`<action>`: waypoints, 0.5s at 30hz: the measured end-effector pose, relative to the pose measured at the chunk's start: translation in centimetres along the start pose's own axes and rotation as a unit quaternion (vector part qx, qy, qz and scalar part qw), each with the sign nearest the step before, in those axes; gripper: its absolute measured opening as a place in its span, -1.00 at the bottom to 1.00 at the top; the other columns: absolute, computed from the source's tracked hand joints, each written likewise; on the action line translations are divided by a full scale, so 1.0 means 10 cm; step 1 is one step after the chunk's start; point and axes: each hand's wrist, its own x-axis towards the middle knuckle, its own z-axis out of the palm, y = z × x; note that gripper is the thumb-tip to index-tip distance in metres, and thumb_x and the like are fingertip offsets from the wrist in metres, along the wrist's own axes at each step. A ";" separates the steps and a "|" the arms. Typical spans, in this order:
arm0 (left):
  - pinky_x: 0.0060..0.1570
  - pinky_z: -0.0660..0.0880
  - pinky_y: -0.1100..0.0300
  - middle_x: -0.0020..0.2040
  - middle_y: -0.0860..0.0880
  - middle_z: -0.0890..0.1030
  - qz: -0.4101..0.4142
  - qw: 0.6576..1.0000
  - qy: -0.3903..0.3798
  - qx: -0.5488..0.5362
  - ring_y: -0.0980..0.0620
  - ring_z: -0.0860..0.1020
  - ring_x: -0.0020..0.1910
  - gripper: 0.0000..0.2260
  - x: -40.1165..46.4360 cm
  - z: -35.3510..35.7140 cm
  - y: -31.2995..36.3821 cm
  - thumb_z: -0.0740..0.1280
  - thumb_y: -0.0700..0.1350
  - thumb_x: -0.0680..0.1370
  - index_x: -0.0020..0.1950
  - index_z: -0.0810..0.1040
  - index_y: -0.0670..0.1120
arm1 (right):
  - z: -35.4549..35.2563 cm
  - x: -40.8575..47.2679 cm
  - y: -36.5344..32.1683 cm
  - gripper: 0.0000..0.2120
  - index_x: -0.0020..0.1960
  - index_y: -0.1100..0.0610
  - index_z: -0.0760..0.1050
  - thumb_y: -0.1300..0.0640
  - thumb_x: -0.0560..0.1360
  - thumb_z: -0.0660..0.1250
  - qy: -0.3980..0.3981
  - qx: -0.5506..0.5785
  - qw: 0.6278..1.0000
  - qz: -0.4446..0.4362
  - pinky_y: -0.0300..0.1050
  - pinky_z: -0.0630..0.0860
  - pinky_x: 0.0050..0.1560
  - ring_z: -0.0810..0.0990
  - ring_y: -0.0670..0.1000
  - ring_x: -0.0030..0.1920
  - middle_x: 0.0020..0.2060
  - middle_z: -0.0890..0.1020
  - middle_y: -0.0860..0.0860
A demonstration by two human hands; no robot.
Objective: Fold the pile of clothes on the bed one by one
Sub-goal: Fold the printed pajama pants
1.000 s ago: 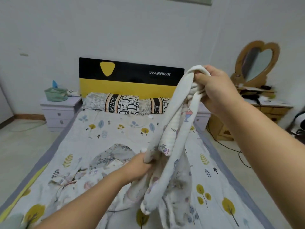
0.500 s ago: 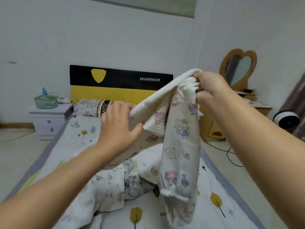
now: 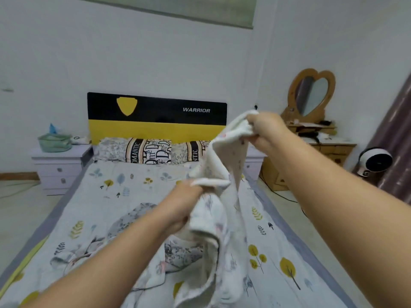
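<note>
Leaf-print bed (image 3: 124, 192), hands gripping soft, seemingly cotton garment (image 3: 224, 156)

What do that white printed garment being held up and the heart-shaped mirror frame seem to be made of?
White printed garment: soft matte knit, probably cotton; it drapes limply and bunches where gripped. Heart-shaped mirror frame: looks like varnished wood, honey-brown with a slight sheen, though it is too blurred to be sure.

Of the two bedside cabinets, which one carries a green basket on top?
The bedside cabinet at the picture's left carries the green basket. The cabinet at the right is partly hidden behind the held garment.
</note>
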 end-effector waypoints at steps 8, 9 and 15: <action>-0.36 0.37 0.23 -0.43 -0.04 0.48 0.012 0.979 0.068 -0.192 0.05 0.45 -0.46 -0.68 0.27 0.05 0.67 0.17 -0.35 0.54 -0.39 0.48 -0.12 | -0.25 -0.66 0.95 -0.56 0.30 0.14 0.36 -0.15 0.58 0.13 -0.071 0.006 0.976 0.206 0.05 0.54 -0.05 0.56 0.12 0.03 0.11 0.52 0.19; -0.34 0.41 0.20 -0.39 -0.07 0.48 0.013 0.978 0.074 -0.193 0.03 0.45 -0.42 -0.72 0.28 0.10 0.70 0.18 -0.36 0.53 -0.34 0.47 -0.14 | -0.23 -0.81 0.97 -0.55 0.32 0.07 0.33 -0.19 0.57 0.12 -0.056 0.004 0.983 0.173 0.04 0.50 0.03 0.53 0.07 0.07 0.17 0.49 0.13; -0.40 0.55 0.15 -0.14 -0.21 0.49 0.018 0.966 0.097 -0.238 -0.06 0.56 -0.32 -0.83 0.28 0.33 0.83 0.20 -0.48 0.49 -0.04 0.43 -0.25 | -0.04 -1.33 1.18 -0.17 0.48 -0.05 -0.01 -0.05 0.38 0.42 -0.001 -0.247 0.968 -0.048 -0.18 0.27 0.12 0.22 -0.08 0.34 0.28 0.20 -0.10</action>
